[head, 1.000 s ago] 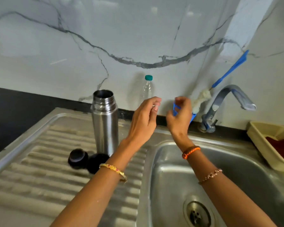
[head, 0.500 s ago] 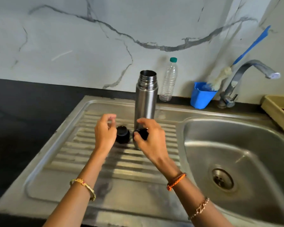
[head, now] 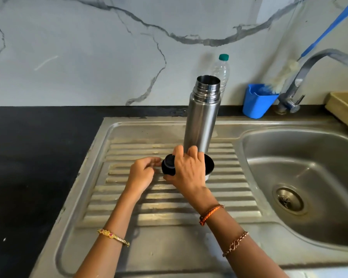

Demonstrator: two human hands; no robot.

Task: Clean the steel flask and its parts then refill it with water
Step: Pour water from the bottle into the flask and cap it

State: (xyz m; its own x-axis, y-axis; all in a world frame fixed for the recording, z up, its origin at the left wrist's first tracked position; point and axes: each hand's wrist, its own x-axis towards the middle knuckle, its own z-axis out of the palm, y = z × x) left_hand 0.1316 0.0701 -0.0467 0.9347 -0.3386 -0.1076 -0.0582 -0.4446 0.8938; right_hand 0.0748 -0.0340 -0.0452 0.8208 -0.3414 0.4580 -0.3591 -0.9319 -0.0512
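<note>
Fingers of the right hand [head: 187,167] grip the black stopper [head: 168,164] beside the steel flask [head: 202,117]; left hand [head: 142,173] loosely curled, holding nothing.

Open steel flask [head: 202,115] upright, black stopper [head: 168,165] beside

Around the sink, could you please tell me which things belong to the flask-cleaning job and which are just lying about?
For the job:
steel flask
black stopper
cup lid
tap
bottle brush

Lying about:
plastic bottle
blue holder
beige tray
</note>
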